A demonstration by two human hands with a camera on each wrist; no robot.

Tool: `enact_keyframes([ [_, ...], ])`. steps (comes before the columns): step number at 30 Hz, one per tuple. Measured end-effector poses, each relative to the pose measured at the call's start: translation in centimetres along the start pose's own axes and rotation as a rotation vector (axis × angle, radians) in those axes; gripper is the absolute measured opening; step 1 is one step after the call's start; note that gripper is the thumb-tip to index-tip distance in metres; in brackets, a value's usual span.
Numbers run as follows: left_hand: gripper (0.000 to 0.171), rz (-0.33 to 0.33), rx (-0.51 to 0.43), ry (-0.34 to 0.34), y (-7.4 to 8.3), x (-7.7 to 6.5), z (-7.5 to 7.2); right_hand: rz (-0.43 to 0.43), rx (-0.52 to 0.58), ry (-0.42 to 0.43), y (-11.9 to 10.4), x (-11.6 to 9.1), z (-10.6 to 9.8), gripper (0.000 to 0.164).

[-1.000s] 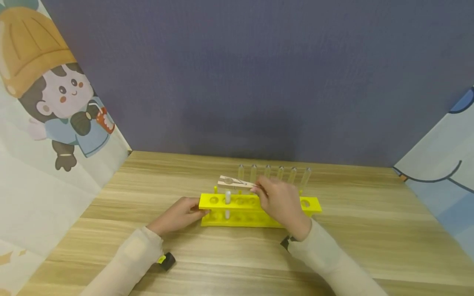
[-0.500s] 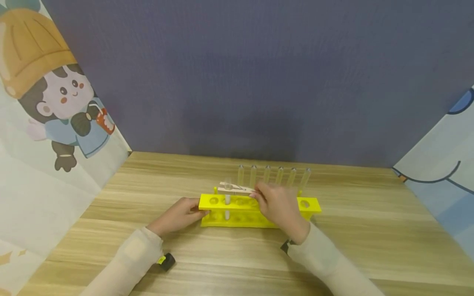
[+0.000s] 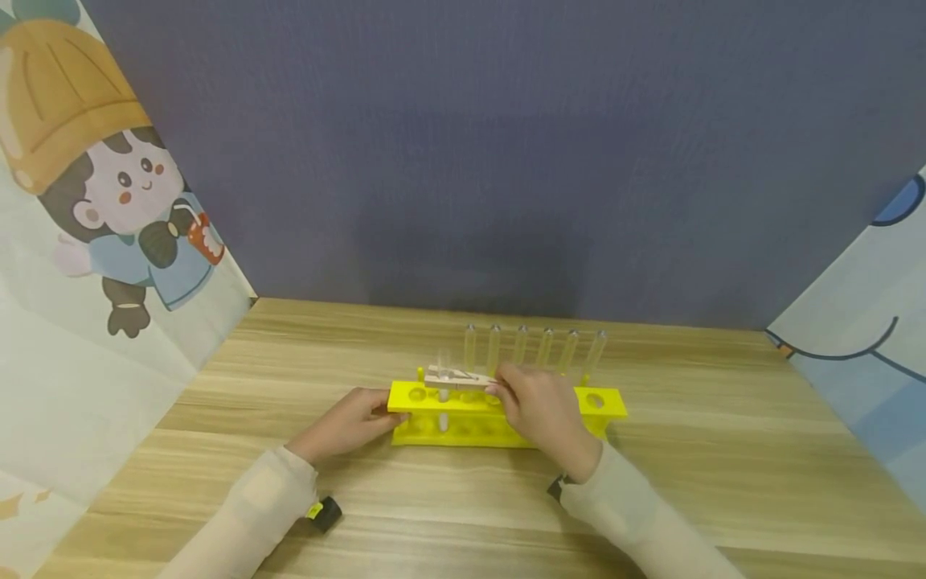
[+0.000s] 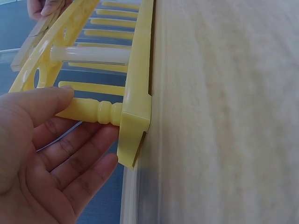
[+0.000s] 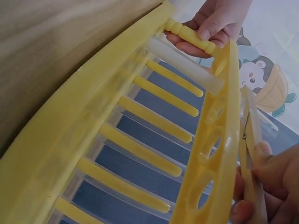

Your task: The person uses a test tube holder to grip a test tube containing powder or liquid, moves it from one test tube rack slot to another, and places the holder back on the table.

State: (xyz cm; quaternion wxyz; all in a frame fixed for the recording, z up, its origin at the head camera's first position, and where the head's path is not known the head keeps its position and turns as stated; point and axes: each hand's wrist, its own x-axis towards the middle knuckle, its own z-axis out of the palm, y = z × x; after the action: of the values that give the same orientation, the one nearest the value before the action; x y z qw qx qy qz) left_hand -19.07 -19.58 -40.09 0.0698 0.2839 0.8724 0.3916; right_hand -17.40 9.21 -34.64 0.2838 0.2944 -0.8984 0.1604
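A yellow test tube rack (image 3: 506, 398) stands on the table, and my left hand (image 3: 350, 422) grips its left end post between thumb and fingers. My right hand (image 3: 546, 414) pinches a wooden test tube holder (image 3: 473, 381) just over the rack's top board. The holder's far end is around the clear upper part of a test tube (image 3: 444, 422) with white contents. That tube stands upright through the second hole from the left. In the left wrist view, the tube's white lower end (image 4: 93, 55) reaches the rack's bottom board.
Several clear test tubes (image 3: 495, 342) stand upside down on the yellow pegs (image 5: 163, 112) along the rack's back. Behind the wooden table (image 3: 325, 338) rises a dark blue panel (image 3: 463, 161). Printed cartoon sheets flank it on both sides.
My right hand has lowered the wooden test tube holder and the tube, bringing the holder close over the rack's top board. My left hand stays on the rack's end post.
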Motion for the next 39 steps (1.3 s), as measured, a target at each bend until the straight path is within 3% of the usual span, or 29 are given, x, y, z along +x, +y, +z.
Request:
enact_keyframes([
  [19, 0.025, -0.017, -0.063, 0.002, 0.2, 0.3, 0.2, -0.053, -0.033, -0.007, 0.8, 0.1, 0.3, 0.024],
  [26, 0.025, -0.015, -0.051, 0.013, 0.3, 0.5, 0.2, -0.069, -0.074, -0.021, 1.1, 0.3, 0.3, 0.022],
  [39, 0.022, 0.002, -0.011, 0.019, 0.0, 1.1, 0.2, -0.068, -0.052, -0.087, 1.6, 0.9, 0.1, 0.026],
])
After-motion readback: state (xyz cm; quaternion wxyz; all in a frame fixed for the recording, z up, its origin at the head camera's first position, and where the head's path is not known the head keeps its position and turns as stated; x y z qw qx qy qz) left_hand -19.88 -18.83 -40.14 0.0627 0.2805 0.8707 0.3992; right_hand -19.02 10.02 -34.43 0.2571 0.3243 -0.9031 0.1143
